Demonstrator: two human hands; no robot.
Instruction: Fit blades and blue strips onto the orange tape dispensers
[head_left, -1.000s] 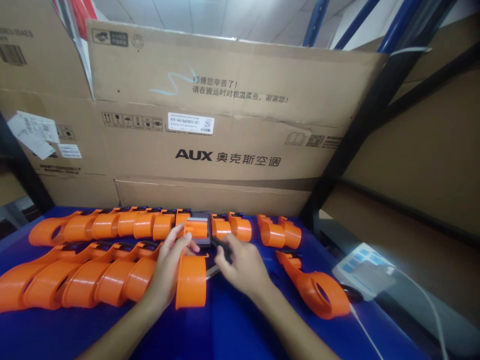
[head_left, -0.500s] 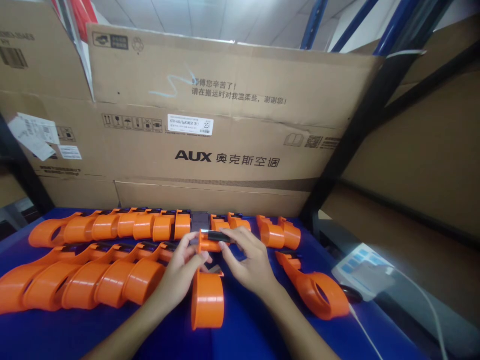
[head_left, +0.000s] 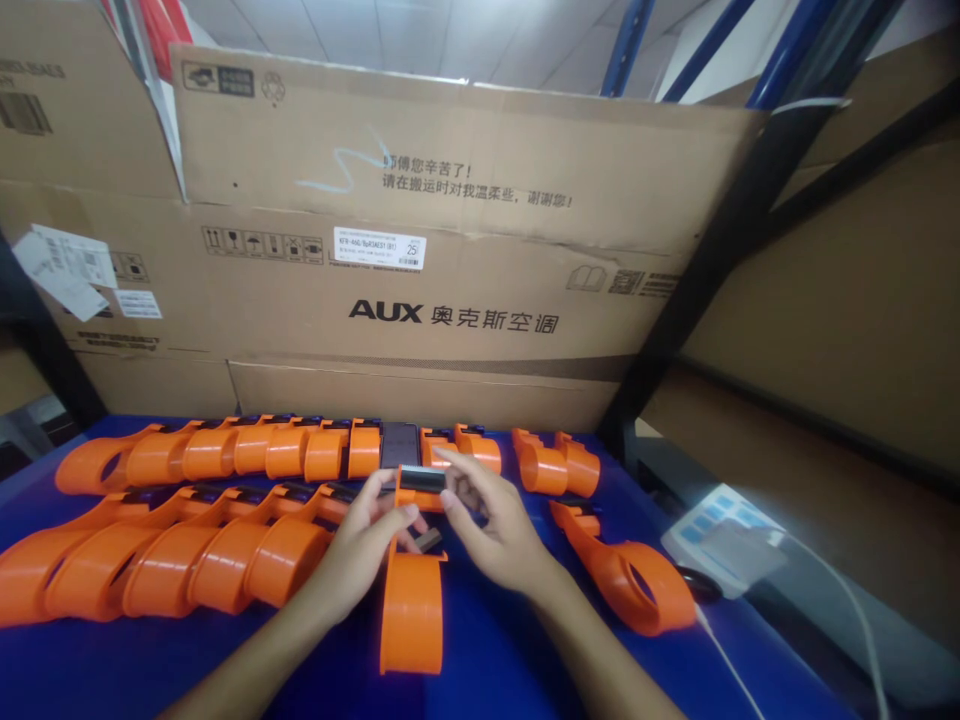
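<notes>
An orange plastic tape dispenser is held up in front of me, its round hub hanging down. Across its head runs a black piece with a pale toothed edge. My left hand grips the dispenser's left side just below the head, thumb in front. At the head's right end, my right hand has its thumb and curled fingers closed against it, with the index finger raised above. A small dark grey piece shows under the head by my left fingers; what it joins to is hidden.
Several like dispensers stand in a back row and a front left row on the blue surface. A single dispenser lies at right beside a white device with a cable. A cardboard wall rises behind.
The held dispenser has tilted so that its black piece and toothed edge face me more, and its hub sits slightly lower. My right thumb has slid off the black piece towards its right end.
</notes>
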